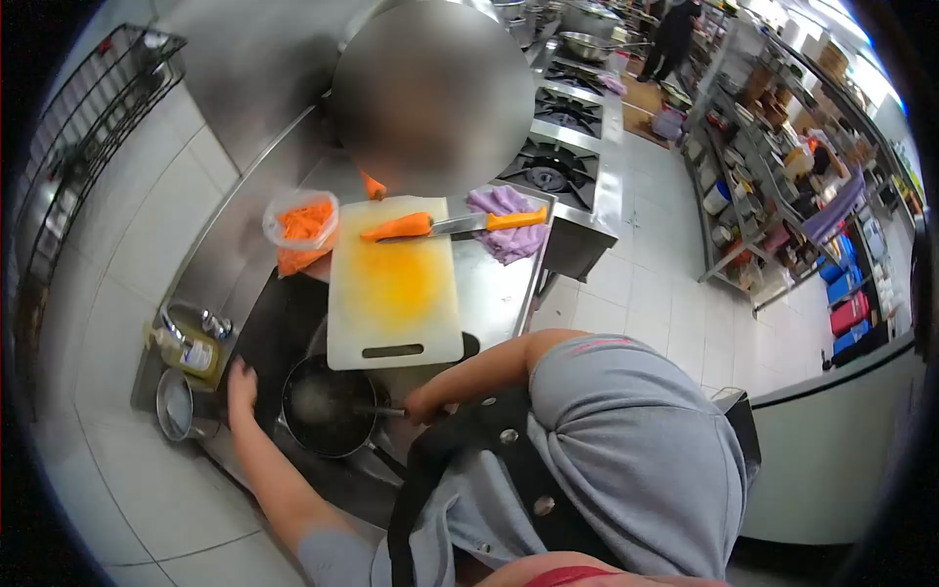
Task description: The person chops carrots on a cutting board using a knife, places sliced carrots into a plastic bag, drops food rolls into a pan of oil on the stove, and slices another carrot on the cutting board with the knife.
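Note:
A dark frying pan (pixel 318 430) lies in the sink basin, with a black handle (pixel 388 462) pointing toward my body. My right hand (pixel 421 403) is closed around a grey handle (pixel 386 411) that reaches over the pan's right rim. I cannot tell whether that handle belongs to this pan or to another piece. My left hand (pixel 242 389) is at the left side of the sink, its fingers stretched toward the tap (pixel 217 325) and apparently holding nothing. Close by are a bottle of yellowish liquid soap (pixel 199 354) and a small metal pot (pixel 176 403).
A stained cutting board (pixel 391 338) bears a carrot (pixel 401 228) and an orange-handled knife (pixel 489 223). Beside it are a tub of orange shreds (pixel 305 221) and a purple cloth (pixel 518 245). Stove burners (pixel 553 174) continue behind; shelving (pixel 743 196) stands right, and a person (pixel 673 39) is far back.

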Demonstrator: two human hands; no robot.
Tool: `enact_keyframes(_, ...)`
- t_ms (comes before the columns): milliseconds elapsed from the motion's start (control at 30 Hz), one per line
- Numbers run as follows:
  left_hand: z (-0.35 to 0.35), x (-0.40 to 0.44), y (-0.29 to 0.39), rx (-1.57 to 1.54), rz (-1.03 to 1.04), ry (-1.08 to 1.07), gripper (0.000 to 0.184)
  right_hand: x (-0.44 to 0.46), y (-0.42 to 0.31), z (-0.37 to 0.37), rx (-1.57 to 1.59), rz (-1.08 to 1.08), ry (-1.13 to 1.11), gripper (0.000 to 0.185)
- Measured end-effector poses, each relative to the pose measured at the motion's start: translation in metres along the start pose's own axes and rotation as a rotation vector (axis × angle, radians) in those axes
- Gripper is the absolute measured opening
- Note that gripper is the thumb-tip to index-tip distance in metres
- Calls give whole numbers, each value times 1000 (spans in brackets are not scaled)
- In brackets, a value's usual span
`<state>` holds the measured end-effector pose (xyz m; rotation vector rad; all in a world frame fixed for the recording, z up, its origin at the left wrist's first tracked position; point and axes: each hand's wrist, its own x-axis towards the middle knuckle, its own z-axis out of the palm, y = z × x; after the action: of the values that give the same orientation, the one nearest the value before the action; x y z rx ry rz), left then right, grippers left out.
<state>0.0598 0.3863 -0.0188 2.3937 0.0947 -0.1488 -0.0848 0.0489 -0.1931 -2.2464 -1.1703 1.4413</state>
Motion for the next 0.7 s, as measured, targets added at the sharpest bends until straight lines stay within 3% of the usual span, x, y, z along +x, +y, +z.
enact_keyframes(33, 13, -11, -1, 480, 68, -22, 30, 55, 38, 26, -467, -292, 29, 34)
enact_keyframes(67, 38, 4, -59, 617, 37, -126, 27, 107, 74, 51, -808, -553, 159, 36)
enact_keyframes(133, 52, -67, 15, 743, -316, -463, 36, 82, 33, 43, -393, -253, 168, 37)
enact_keyframes(167, 64, -75, 5, 719, -295, -562, 39, 69, 19, 36, -273, -229, 214, 37)
enact_keyframes(233, 79, -111, 8, 498, -316, -421, 40, 44, -3, 25, -146, -321, 330, 38)
enact_keyframes(333, 84, -155, 54, 496, -342, -266, 48, -18, -29, 3, -34, -571, 518, 39)
enact_keyframes(367, 84, -161, 58, 506, -346, -267, 48, -56, -43, -11, -25, -637, 556, 40)
enact_keyframes(433, 82, -174, 66, 529, -225, -5, 46, -160, -77, -50, 22, -631, 554, 38)
enact_keyframes(467, 80, -180, 86, 538, -224, -2, 46, -202, -78, -62, 64, -614, 549, 37)
enact_keyframes(533, 81, -193, 148, 408, 13, 377, 35, -235, -58, -66, 86, -613, 693, 36)
enact_keyframes(567, 89, -196, 178, 415, 15, 378, 35, -252, -47, -67, 110, -606, 828, 35)
enact_keyframes(633, 112, -199, 241, 34, 309, 531, 26, -307, -26, -71, 177, -582, 871, 34)
enact_keyframes(700, 154, -205, 311, -194, 409, 452, 22, -347, 5, -62, 344, -570, 861, 32)
